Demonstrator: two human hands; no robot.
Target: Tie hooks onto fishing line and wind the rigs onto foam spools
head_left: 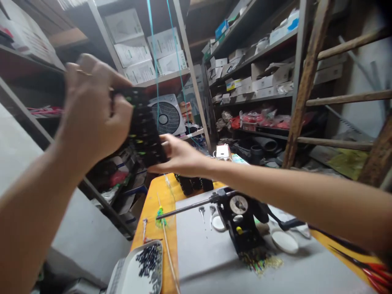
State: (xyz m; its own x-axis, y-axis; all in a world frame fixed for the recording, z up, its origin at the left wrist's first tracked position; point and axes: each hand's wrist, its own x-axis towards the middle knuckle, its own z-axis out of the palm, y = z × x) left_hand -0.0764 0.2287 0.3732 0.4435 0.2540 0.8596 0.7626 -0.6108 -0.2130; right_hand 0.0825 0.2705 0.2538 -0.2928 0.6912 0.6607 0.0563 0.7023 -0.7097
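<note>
Raised above the table's far left corner is a black ribbed block point(143, 122) with small green and yellow bits along its ridges; motion blurs it. My left hand point(94, 106), with a ring on one finger, grips its upper left side. At the block's lower right edge, my right hand point(180, 155) is closed around it. Similar black ribbed pieces point(194, 184) stand on the table below. A black machine point(245, 220) with a round white dial and a long rod sits on a grey sheet point(199, 253), beneath my right forearm. Small coloured pieces point(260, 263) lie heaped at its front.
A white tray point(125, 281) of small black pieces stands at the yellow table's point(142, 232) left edge. White lids point(284, 241) flank the machine. Red-handled tools point(375, 271) lie at right. Behind are a box fan point(167, 114), shelves of boxes point(263, 83) and a wooden ladder point(306, 81).
</note>
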